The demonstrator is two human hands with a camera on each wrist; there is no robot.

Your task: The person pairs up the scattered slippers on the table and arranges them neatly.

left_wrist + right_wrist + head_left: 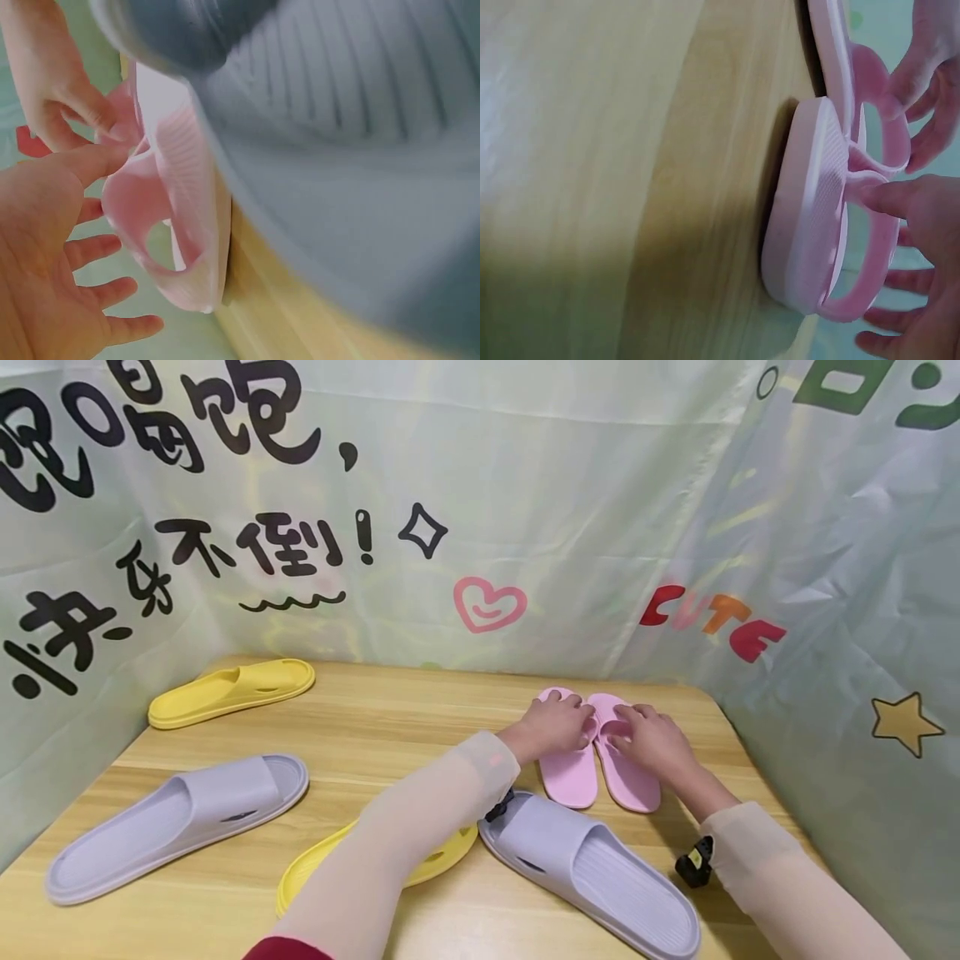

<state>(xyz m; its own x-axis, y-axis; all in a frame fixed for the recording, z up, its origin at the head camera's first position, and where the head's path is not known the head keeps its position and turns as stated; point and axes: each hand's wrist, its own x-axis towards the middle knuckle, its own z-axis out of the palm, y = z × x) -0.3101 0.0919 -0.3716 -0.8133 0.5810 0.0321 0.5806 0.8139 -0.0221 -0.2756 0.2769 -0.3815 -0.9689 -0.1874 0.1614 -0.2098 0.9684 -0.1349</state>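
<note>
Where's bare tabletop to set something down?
Back middle, between far yellow slipper and pink slippers; front left, between left grey slipper and near yellow slipper. Crowded: right side, by left hand, right hand and right grey slipper.

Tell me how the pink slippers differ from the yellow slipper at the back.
The pink slippers sit side by side; the yellow slipper sits alone. The left hand and right hand are at the pink slippers, away from the yellow slipper. All three slippers lie sole down on the table.
</note>
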